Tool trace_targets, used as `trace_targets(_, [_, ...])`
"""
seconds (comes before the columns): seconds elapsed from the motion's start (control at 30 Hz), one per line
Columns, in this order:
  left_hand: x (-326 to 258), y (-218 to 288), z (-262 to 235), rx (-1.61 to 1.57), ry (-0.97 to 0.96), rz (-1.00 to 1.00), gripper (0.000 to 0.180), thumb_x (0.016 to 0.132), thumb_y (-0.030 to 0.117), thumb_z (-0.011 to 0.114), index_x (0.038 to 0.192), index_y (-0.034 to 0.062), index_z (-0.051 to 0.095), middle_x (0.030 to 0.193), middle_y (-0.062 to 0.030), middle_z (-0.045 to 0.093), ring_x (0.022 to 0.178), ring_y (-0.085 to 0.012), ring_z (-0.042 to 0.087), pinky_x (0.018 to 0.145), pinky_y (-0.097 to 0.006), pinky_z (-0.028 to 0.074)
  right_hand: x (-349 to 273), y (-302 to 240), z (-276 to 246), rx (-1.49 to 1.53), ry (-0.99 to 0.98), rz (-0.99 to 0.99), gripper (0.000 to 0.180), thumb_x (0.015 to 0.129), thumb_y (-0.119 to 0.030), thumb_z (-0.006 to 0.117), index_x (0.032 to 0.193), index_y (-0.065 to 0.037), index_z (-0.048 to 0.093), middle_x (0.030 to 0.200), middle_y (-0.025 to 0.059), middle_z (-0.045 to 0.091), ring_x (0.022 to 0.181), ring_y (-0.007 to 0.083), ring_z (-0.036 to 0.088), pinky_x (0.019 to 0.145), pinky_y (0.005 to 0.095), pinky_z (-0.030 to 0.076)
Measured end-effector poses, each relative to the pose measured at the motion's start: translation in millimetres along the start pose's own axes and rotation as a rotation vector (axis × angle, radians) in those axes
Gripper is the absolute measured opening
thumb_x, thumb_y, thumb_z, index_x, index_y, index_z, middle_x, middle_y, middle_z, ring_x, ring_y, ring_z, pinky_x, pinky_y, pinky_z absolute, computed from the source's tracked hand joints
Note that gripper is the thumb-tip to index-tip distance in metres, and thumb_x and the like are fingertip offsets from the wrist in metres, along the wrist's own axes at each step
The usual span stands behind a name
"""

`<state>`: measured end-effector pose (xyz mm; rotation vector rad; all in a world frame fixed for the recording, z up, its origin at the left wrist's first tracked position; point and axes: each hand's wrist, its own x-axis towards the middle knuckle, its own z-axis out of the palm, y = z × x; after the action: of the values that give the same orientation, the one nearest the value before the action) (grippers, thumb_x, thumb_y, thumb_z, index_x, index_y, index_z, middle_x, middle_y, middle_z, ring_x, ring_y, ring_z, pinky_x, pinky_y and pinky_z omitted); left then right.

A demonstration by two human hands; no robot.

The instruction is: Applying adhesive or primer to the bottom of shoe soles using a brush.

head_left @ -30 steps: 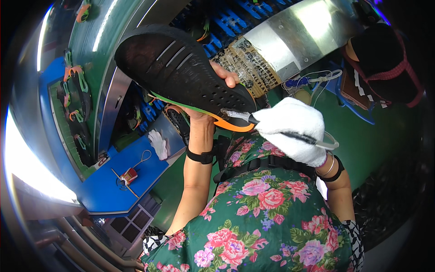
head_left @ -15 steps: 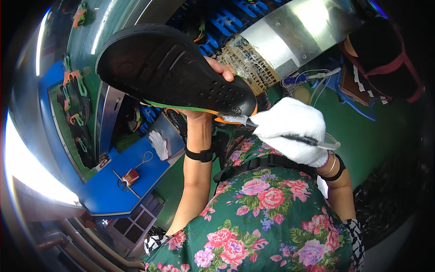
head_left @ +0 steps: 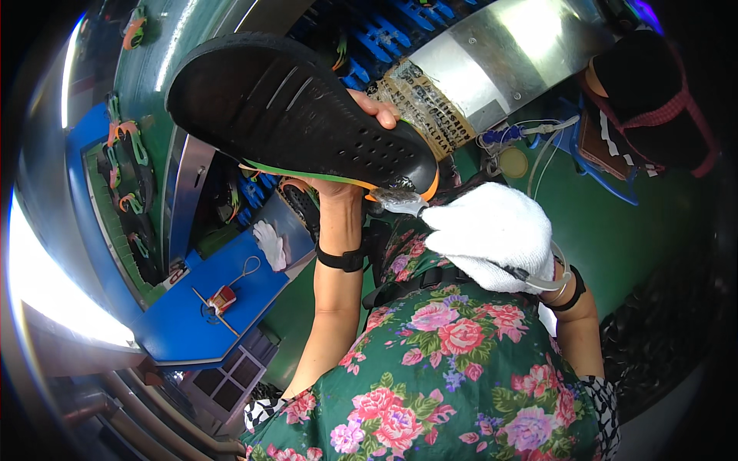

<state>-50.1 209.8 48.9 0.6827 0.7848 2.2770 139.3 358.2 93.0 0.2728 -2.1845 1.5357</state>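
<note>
My bare left hand (head_left: 375, 111) grips a black shoe sole (head_left: 284, 115) from behind and below, its fingers over the far edge. Ribs cross the sole's middle, small holes dot its heel end, and a green and orange band runs along its near side. In a white knit glove, my right hand (head_left: 490, 234) is closed round a slim brush (head_left: 403, 201) with a wet, pale tip. That tip lies against the orange rim at the heel end, where the surface looks glossy. A clear tube curves from the brush's rear past my wrist.
Left stands a blue table (head_left: 192, 323) bearing a white glove (head_left: 269, 244) and a small red item (head_left: 223, 298). Black soles with orange and green parts (head_left: 132, 184) lie beyond it. Farther ahead are a metal ledge (head_left: 461, 69), a taped cardboard piece (head_left: 419, 107) and blue racks (head_left: 384, 31).
The brush tip has stayed near the heel rim while my gloved hand has dropped slightly and turned. The sole has tilted a little.
</note>
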Motion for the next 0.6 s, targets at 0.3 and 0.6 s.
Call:
trace_targets(0.3, [-8, -10, -4, -0.056, 0.081, -0.015, 0.105, 0.078, 0.089, 0.052, 0.113, -0.0094, 0.058, 0.098, -0.022, 0.066, 0.095, -0.032, 0.065, 0.081, -0.041, 0.056, 4, -7, -1, 0.069, 0.042, 0.012, 0.03, 0.072, -0.001, 0.08, 0.099, -0.014, 0.08, 0.104, 0.0081, 0.077, 0.087, 0.0242, 0.072, 0.076, 0.0333, 0.058])
trace_targets(0.6, [-1, -13, -3, 0.014, 0.008, 0.029, 0.1, 0.079, 0.085, 0.057, 0.112, -0.0099, 0.058, 0.099, -0.022, 0.067, 0.095, -0.0327, 0.066, 0.088, -0.043, 0.053, 0, -6, 2, -0.024, 0.016, -0.018, 0.029, 0.075, -0.003, 0.08, 0.102, -0.013, 0.079, 0.106, 0.009, 0.077, 0.088, 0.0246, 0.073, 0.077, 0.0334, 0.058])
